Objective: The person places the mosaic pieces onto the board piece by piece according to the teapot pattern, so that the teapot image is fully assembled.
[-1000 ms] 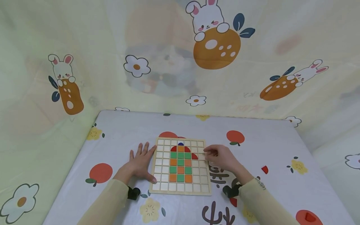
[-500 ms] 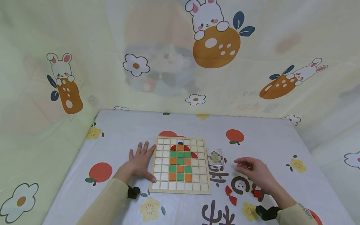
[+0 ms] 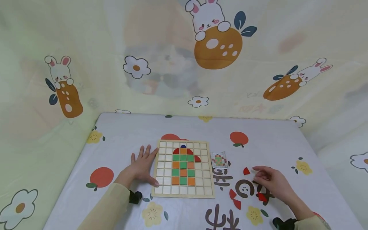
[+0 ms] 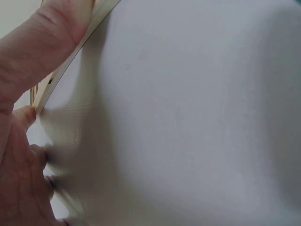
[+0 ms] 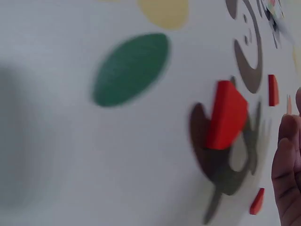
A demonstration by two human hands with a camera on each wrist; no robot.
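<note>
A wooden grid board (image 3: 169,190) lies on the table, filled partly with green and orange square tiles, red rounded pieces and a small blue piece (image 3: 183,146). My left hand (image 3: 141,169) is spread at its left side, forefinger and thumb touching the frame; the left wrist view shows the thumb on the board's edge (image 4: 70,61). My right hand (image 3: 271,180) hovers right of the board with fingers loosely bent and nothing visible in them. Just left of its fingertips lies a red quarter-round piece (image 3: 246,171). Another red piece (image 5: 228,115) shows large in the right wrist view.
A small picture card (image 3: 219,160) lies against the board's right side. More red pieces lie nearer me, two close together (image 3: 237,204) and one below the right hand (image 3: 262,196). The tablecloth (image 3: 123,134) has printed fruit and flowers; patterned curtains surround the table.
My right hand has left the card beside the board and moved right and nearer me, uncovering the card and several red pieces. My left hand stays at the board's edge.
</note>
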